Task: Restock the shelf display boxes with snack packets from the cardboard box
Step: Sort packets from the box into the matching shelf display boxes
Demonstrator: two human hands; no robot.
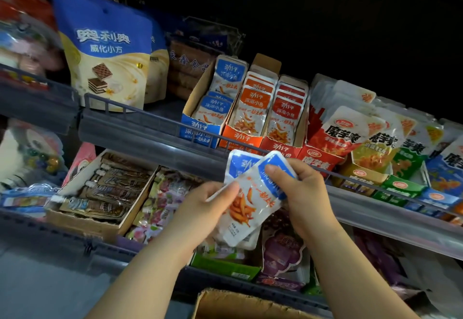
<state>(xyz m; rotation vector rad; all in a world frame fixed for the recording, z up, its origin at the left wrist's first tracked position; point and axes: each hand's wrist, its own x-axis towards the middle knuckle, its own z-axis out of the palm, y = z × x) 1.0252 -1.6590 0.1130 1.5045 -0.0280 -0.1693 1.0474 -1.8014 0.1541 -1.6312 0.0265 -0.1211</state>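
Both my hands hold a small stack of blue-and-white snack packets (pixel 250 201) in front of the shelf rail. My left hand (pixel 203 208) grips the stack from the left side and underneath. My right hand (pixel 303 188) pinches the blue top edge of the front packet. Above them on the upper shelf stands the blue display box (pixel 198 128), partly filled with matching blue packets. Beside it stand an orange display box (pixel 240 138) and a red display box (pixel 280 147), both full. The cardboard box (pixel 238 305) shows at the bottom edge, its inside hidden.
A grey wire rail (pixel 150 113) runs along the upper shelf front. A large blue wafer bag (pixel 105 53) stands at the left. Red, yellow, green and blue konjac boxes (pixel 363 161) fill the right. The lower shelf holds a carton of brown pouches (pixel 105 188) and mixed sweets.
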